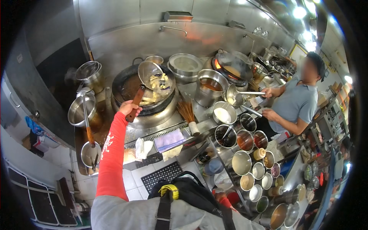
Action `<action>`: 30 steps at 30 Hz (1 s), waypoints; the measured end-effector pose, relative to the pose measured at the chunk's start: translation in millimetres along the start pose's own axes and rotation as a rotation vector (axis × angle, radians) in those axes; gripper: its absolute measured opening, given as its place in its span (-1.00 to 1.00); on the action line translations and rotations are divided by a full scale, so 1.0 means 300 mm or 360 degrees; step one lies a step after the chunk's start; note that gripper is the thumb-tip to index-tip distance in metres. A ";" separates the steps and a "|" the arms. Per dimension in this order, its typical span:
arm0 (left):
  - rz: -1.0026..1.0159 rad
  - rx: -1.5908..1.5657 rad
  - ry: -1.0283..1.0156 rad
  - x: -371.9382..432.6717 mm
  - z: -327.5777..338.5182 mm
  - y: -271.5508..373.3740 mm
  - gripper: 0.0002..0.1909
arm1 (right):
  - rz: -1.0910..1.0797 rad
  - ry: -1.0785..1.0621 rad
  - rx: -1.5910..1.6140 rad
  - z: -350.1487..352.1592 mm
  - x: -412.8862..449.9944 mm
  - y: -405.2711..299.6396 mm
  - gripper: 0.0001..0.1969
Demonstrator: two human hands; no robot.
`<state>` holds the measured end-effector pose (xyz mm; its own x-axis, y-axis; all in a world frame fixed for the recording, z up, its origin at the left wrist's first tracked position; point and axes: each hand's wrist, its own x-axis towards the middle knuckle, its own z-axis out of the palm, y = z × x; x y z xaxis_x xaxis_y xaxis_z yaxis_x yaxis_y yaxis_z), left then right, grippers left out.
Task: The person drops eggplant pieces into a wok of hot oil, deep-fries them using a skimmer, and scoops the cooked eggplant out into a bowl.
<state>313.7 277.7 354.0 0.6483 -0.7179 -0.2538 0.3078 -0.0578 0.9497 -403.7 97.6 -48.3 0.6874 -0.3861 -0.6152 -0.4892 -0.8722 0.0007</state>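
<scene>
My left hand [130, 109] grips the wooden handle [136, 102] of a metal skimmer [149, 73]. The skimmer's bowl is tilted over a large wok [119, 100] of dark oil. Pale and dark purple pieces of food, which look like eggplant [161, 81], lie at the bowl's lower edge and in the bubbling oil. More pale pieces [149, 97] float near the wok's front rim. Down by my right side, my right hand [220, 196] shows only in part below a rack of pots. Its fingers are unclear, and whether it holds anything cannot be made out.
A co-worker [293, 100] at the right holds ladles near a second wok [230, 64] with flame beneath it. A bamboo brush [188, 118], cloths [169, 140] and a deep pot [211, 86] stand close by. Several seasoning pots [241, 162] fill the right side. A ladle [87, 123] leans at left.
</scene>
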 end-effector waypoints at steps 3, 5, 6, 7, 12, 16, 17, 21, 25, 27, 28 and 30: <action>0.0043 0.0190 0.0101 -0.083 0.034 0.021 -0.66 | 0.0027 -0.0314 0.0134 -0.042 0.050 0.042 -0.61; 0.0054 0.0191 0.0068 -0.124 0.105 0.041 -0.62 | 0.0078 -0.0517 0.0256 -0.050 0.062 0.068 -0.70; 0.0066 0.0302 0.0154 -0.181 0.116 0.053 -0.61 | 0.0037 -0.0509 0.0249 -0.098 0.083 0.044 -0.70; 0.0075 0.0409 0.0249 -0.229 0.110 0.058 -0.60 | -0.0009 -0.0188 0.0148 -0.162 0.082 0.008 -0.73; 0.0128 0.0642 0.0312 -0.378 0.146 0.100 -0.50 | -0.0333 0.0496 -0.0136 -0.182 0.150 0.021 -0.72; 0.0132 0.0555 0.0212 -0.371 0.164 0.119 -0.52 | -0.0090 0.0011 0.0603 -0.087 0.211 0.095 -0.72; 0.0124 0.0452 0.0143 -0.370 0.158 0.133 -0.55 | -0.0021 -0.0075 0.0604 -0.086 0.213 0.105 -0.72; 0.0071 0.0227 0.0194 -0.402 0.017 0.152 -0.58 | -0.0242 0.0266 -0.0183 -0.278 0.216 0.006 -0.73; 0.0156 0.0372 0.0273 -0.328 0.031 0.214 -0.60 | -0.0130 0.0043 -0.0031 -0.313 0.199 0.003 -0.76; 0.0126 0.0422 0.0408 -0.300 -0.003 0.234 -0.59 | -0.0212 0.0055 0.0021 -0.381 0.165 -0.038 -0.75; 0.0115 0.0425 0.0445 -0.259 -0.043 0.224 -0.59 | -0.0208 0.0081 0.0014 -0.417 0.172 -0.045 -0.75; 0.0123 0.0396 0.0494 -0.163 -0.096 0.181 -0.62 | -0.0174 -0.0177 -0.0016 -0.412 0.128 -0.072 -0.71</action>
<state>318.8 329.7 412.7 0.8539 -0.4854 -0.1874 0.0970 -0.2054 0.9739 -300.5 64.4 25.6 0.6725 -0.2534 -0.6954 -0.4087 -0.9105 -0.0635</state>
